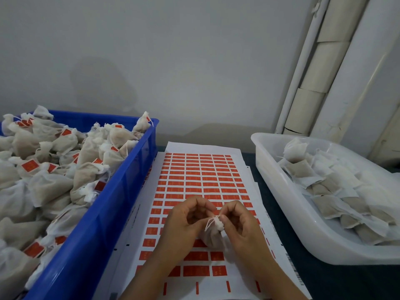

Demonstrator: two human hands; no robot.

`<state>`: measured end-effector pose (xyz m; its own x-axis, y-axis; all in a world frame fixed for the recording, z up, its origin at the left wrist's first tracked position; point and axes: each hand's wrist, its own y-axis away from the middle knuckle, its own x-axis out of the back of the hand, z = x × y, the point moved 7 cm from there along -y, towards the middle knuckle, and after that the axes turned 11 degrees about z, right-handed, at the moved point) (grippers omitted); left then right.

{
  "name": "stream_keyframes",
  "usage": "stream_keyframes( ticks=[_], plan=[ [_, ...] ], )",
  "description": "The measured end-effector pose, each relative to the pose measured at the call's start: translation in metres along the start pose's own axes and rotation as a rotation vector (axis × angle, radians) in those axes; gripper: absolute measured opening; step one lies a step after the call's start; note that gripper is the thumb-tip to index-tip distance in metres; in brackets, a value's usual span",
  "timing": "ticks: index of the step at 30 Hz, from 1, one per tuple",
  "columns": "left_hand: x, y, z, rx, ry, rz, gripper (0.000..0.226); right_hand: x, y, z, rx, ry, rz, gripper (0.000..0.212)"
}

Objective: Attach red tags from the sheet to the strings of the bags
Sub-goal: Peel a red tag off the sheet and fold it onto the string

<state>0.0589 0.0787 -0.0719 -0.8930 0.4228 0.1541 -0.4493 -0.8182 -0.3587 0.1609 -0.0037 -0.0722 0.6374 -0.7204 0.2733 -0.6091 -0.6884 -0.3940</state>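
Both hands hold one small bag over the sheet, the left hand curled under it and the right hand pinching its string, so a red tag probably gets peeled next.

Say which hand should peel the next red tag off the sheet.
Left, probably. The right hand pinches the bag at its tied neck, while the left hand seems to hold nothing, curled above the sheet's tags.

Dim, even indoor light, wide-angle view

Soft shadows smudge the grey wall; no harsh glare anywhere. Straight lines bow near the edges, the pipes leaning inward, and the whole picture is slightly soft, fine print on the tags unreadable.
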Motion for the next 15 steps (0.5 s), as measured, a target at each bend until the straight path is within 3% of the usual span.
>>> stream_keyframes(
  ticks=[10,15],
  plan=[
    [-0.005,0.001,-0.002,0.013,0.027,-0.053,0.017,0.006,-0.002,-0.003,-0.091,-0.214,0.082,0.019],
    [-0.007,0.001,-0.004,0.014,0.007,-0.069,0.018,-0.001,-0.003,0.012,-0.253,-0.361,-0.020,0.015]
  ],
)
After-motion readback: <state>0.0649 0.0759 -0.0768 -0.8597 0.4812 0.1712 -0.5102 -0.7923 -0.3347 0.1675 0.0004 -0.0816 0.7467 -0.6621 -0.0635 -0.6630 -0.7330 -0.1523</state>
